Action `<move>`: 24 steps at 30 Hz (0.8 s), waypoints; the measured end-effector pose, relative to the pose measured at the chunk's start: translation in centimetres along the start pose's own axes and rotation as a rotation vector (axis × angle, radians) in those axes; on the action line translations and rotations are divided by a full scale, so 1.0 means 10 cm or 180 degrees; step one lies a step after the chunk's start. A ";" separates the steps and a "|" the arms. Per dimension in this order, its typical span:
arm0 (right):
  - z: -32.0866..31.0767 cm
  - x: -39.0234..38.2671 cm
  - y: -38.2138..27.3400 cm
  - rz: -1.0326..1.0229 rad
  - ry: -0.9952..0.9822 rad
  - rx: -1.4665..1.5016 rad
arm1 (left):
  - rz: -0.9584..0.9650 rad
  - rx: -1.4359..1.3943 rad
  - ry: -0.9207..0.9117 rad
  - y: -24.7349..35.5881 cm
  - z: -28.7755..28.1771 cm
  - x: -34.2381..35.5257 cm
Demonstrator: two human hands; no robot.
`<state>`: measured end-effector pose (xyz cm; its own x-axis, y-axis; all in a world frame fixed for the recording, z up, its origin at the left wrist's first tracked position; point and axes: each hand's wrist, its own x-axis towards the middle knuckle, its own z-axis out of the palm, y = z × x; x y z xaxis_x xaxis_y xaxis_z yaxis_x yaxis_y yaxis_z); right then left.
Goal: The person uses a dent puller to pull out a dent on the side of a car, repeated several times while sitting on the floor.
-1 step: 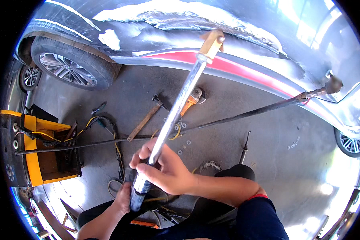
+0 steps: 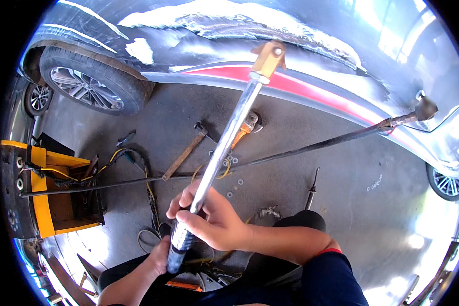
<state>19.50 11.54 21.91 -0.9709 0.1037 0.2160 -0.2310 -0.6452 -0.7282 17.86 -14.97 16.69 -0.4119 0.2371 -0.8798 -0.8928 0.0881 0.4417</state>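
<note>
A long shiny metal rod tool (image 2: 227,137) slants up and away from my lap, with a brass-coloured forked head (image 2: 268,62) in front of the car's side. My right hand (image 2: 214,222) is wrapped round the rod just above its dark, ridged lower part (image 2: 180,237). Lower down, my left hand (image 2: 159,256) closes on the black end of the same tool; its fingers are mostly hidden behind it.
A dented, partly sanded car side (image 2: 290,30) with a red-striped sill (image 2: 311,94) spans the top. A long dark bar (image 2: 311,147) runs from a yellow-framed machine (image 2: 43,194) to the car. On the floor lie a hammer (image 2: 184,154), an orange grinder (image 2: 244,130) and several washers (image 2: 230,195).
The brass-coloured head has turned slightly about the rod, and its pin faces me more. The tool's lower end and my left hand have shifted a little to the right.
</note>
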 end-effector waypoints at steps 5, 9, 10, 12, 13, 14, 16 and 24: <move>-0.03 -0.01 -0.10 0.0202 -0.0164 0.0063 | -0.0669 0.0301 -0.0715 -0.06 0.14 -0.13; -0.02 0.04 -0.14 0.0175 -0.0063 0.0197 | -0.0588 0.0127 -0.0805 -0.07 0.10 -0.09; -0.03 0.04 -0.15 0.0173 -0.0062 0.0202 | -0.0515 0.0119 -0.0756 -0.08 0.10 -0.08; -0.05 0.04 -0.16 0.0193 -0.0143 0.0176 | -0.0491 0.0166 -0.0684 -0.04 0.16 -0.11; -0.06 0.04 -0.16 0.0198 -0.0132 0.0176 | -0.0466 0.0210 -0.0617 -0.03 0.19 -0.12; -0.07 0.03 -0.17 0.0181 -0.0150 0.0136 | -0.0477 0.0211 -0.0618 -0.05 0.17 -0.10; -0.07 0.03 -0.17 0.0164 -0.0184 0.0105 | -0.0519 0.0186 -0.0670 -0.09 0.13 -0.08; -0.08 0.02 -0.16 0.0101 -0.0180 0.0254 | -0.0379 0.0226 -0.0601 -0.06 0.19 -0.10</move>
<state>19.57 13.20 22.56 -0.9719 0.0407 0.2317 -0.1920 -0.7061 -0.6816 19.13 -13.41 17.64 -0.2572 0.3971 -0.8810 -0.9152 0.1925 0.3540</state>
